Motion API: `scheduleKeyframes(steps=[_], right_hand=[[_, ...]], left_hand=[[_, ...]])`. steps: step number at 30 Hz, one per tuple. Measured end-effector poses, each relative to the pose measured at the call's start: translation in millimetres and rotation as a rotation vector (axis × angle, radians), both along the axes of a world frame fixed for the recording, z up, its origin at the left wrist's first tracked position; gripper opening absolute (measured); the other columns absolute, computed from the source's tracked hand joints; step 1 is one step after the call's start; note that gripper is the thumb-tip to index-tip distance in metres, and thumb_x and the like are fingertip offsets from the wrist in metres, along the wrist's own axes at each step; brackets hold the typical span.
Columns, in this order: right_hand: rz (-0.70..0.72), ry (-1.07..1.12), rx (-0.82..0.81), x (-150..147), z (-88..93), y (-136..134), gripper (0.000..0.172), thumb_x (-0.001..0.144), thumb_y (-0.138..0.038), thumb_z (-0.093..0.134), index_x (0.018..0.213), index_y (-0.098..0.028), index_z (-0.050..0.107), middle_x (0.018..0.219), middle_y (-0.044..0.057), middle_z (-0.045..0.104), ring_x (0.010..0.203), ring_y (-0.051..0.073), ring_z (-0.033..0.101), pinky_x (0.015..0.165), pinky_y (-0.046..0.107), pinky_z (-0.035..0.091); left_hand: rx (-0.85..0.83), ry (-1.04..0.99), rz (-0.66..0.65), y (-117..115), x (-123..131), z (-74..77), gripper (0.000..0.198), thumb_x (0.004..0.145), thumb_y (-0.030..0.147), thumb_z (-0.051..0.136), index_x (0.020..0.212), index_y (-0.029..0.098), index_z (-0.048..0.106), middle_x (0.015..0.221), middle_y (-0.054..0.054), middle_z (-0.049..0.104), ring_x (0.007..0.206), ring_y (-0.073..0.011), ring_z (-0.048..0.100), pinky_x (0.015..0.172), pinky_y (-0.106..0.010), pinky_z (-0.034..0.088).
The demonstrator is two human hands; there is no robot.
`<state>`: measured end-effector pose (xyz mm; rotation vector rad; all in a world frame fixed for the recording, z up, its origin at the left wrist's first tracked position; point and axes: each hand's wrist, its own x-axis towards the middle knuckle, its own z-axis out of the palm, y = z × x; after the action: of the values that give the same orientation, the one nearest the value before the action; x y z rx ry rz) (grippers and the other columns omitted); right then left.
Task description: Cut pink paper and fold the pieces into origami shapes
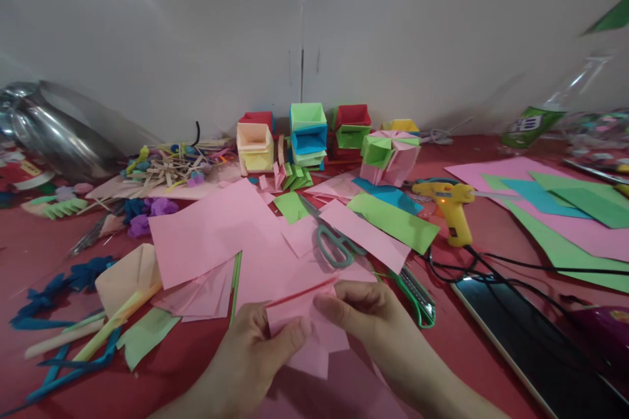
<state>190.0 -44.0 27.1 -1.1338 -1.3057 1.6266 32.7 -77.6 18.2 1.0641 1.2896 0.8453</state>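
Between both hands is a small piece of pink paper (324, 338), its far edge folded or creased. My left hand (260, 347) pinches its left side, thumb on top. At the upper right edge, my right hand (368, 317) grips the same paper between thumb and fingers. Beneath them lies a larger pink sheet (260, 262). Just beyond my right hand are scissors with grey-green handles (334, 245), partly under a pink paper strip (366, 234). A green utility knife (415, 294) lies to the right of that hand.
Folded paper boxes (308, 137) stand stacked along the wall. A yellow glue gun (455, 209), its black cord (540, 267) and a phone (531, 347) lie at right, near coloured sheets (535, 209). A metal kettle (63, 131), sticks (171, 167) and paper flowers (152, 213) are at left.
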Motion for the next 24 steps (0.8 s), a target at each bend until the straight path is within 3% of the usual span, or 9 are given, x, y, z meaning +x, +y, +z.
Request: scheduleKeyframes(steps=[5, 11, 24], right_hand=[[-0.035, 0.060, -0.057, 1.8, 4.7, 0.0, 0.031, 0.066, -0.038, 0.070, 0.050, -0.016, 0.057, 0.049, -0.006, 0.036, 0.049, 0.007, 0.029, 0.047, 0.022, 0.025], [-0.190, 0.107, -0.034, 12.1, 9.0, 8.6, 0.015, 0.066, -0.028, 0.072, 0.057, -0.017, 0.067, 0.052, -0.004, 0.053, 0.053, 0.009, 0.040, 0.052, 0.022, 0.033], [-0.190, 0.091, -0.030, 13.2, 8.0, 9.0, 0.015, 0.064, -0.028, 0.073, 0.057, -0.017, 0.067, 0.053, -0.002, 0.054, 0.054, 0.010, 0.044, 0.053, 0.022, 0.037]], left_hand=[[-0.018, -0.097, 0.015, -0.7, 3.4, -3.9, 0.036, 0.067, 0.044, 0.065, 0.050, 0.015, 0.052, 0.046, 0.005, 0.042, 0.043, -0.0074, 0.034, 0.042, -0.020, 0.028], [-0.121, -0.168, -0.028, 1.3, 2.5, -5.2, 0.038, 0.070, 0.050, 0.063, 0.062, 0.013, 0.059, 0.060, -0.006, 0.068, 0.048, -0.0125, 0.058, 0.045, -0.021, 0.040], [-0.071, -0.141, -0.001, -0.5, 0.0, -5.9, 0.038, 0.072, 0.048, 0.062, 0.058, 0.014, 0.056, 0.058, -0.007, 0.069, 0.045, -0.0125, 0.060, 0.046, -0.022, 0.044]])
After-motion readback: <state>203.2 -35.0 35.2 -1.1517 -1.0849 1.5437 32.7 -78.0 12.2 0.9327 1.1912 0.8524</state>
